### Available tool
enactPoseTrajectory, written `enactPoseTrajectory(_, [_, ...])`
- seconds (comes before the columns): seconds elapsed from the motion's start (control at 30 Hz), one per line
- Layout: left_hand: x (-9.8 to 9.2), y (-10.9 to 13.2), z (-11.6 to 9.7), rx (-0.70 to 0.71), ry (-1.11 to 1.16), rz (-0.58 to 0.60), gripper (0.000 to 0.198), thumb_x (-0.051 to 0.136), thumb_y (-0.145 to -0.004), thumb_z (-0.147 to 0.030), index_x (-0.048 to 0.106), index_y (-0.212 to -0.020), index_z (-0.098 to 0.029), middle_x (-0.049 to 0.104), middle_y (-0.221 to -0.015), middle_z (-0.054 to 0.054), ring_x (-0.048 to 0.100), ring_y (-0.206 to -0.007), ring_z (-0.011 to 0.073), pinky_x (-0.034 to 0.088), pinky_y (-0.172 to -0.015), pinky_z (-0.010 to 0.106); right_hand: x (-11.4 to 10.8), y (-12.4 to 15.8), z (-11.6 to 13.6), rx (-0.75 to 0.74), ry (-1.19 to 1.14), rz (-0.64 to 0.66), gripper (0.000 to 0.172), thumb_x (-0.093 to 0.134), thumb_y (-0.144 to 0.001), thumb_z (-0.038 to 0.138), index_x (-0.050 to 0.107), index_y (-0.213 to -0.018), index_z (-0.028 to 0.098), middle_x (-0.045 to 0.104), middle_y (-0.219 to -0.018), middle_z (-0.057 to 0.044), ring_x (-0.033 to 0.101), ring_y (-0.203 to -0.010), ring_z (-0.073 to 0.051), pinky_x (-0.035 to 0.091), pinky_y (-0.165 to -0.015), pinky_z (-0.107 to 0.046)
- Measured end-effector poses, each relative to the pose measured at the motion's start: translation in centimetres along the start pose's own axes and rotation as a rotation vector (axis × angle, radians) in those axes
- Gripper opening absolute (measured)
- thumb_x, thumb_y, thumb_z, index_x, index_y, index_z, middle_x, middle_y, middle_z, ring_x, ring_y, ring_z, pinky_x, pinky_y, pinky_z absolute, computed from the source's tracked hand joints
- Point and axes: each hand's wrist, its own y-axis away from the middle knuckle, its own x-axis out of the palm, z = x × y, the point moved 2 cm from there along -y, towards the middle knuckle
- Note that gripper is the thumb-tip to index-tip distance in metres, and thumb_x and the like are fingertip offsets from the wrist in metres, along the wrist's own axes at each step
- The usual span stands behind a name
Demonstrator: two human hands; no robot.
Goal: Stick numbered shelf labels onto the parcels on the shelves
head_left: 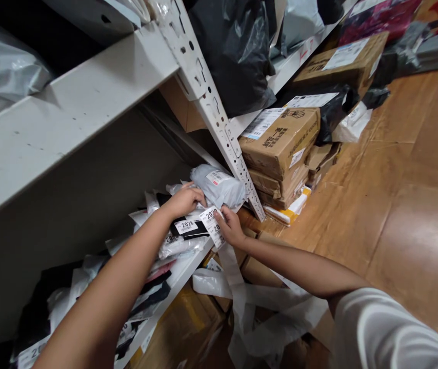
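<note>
My right hand [230,226] pinches a strip of printed white labels [208,214], and the top label reads like 2029. The blank backing of the strip [238,279] trails down in loops below the shelf edge. My left hand [188,199] rests among the packages beside a grey plastic parcel [219,185]. Its fingers are curled, and what they grip, if anything, is hidden. Just below it lies a black package bearing a label marked 2028 [185,226]. Several thin plastic-wrapped packages [180,247] run along the low shelf towards me.
A white perforated metal post [224,130] stands right beyond the grey parcel. Overhead at left runs a white shelf beam [68,123]. Brown cartons [280,141] are stacked on the wooden floor [396,215] past the post. More cardboard boxes [182,328] sit below the shelf.
</note>
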Motion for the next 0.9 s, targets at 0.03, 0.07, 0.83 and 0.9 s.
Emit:
enactPoseTrajectory(0.03, [0.0,0.1,-0.1,0.014,0.037,0.019,0.041,0.043,-0.067,-0.003,0.075,-0.082,-0.024,0.069,-0.088,0.0,0.062,-0.089,0.0151,0.043,-0.092,0.029,0.2,-0.2,-0.5,0.062,-0.051,0.015,0.035,0.049,-0.09,0.048,0.044,-0.07,0.021,0.043,-0.067,0.002,0.042,-0.064,-0.012,0.036,-0.062,-0.024])
enactPoseTrajectory(0.07, [-0.1,0.1,-0.2,0.012,0.075,0.03,0.039,0.043,-0.068,-0.004,0.075,-0.081,-0.022,0.069,-0.087,0.001,0.062,-0.085,0.0146,0.044,-0.087,0.027,0.5,-0.4,-0.9,0.128,-0.112,0.032,0.038,0.051,-0.087,0.053,0.044,-0.07,0.02,0.042,-0.065,0.003,0.04,-0.061,-0.011,0.035,-0.058,-0.024])
enactPoseTrajectory(0.83, [0.8,-2.8,-0.8,-0.336,-0.159,0.072,0.012,0.057,-0.079,-0.029,0.064,-0.08,-0.019,0.068,-0.079,0.005,0.06,-0.073,0.0187,0.038,-0.062,0.025,3.0,-1.9,-1.2,0.601,-0.54,-0.242,0.04,0.076,-0.058,0.051,0.064,-0.071,0.015,0.069,-0.072,-0.004,0.057,-0.064,-0.015,0.045,-0.062,-0.025])
enactPoseTrajectory(0.9, [1.1,-2.9,-1.0,-0.364,-0.199,0.061,0.011,0.056,-0.079,-0.027,0.064,-0.079,-0.019,0.07,-0.082,0.006,0.062,-0.077,0.0204,0.04,-0.064,0.026,2.5,-1.8,-1.0,0.611,-0.572,-0.168,0.041,0.078,-0.055,0.05,0.064,-0.071,0.015,0.068,-0.067,-0.002,0.057,-0.063,-0.015,0.046,-0.062,-0.026])
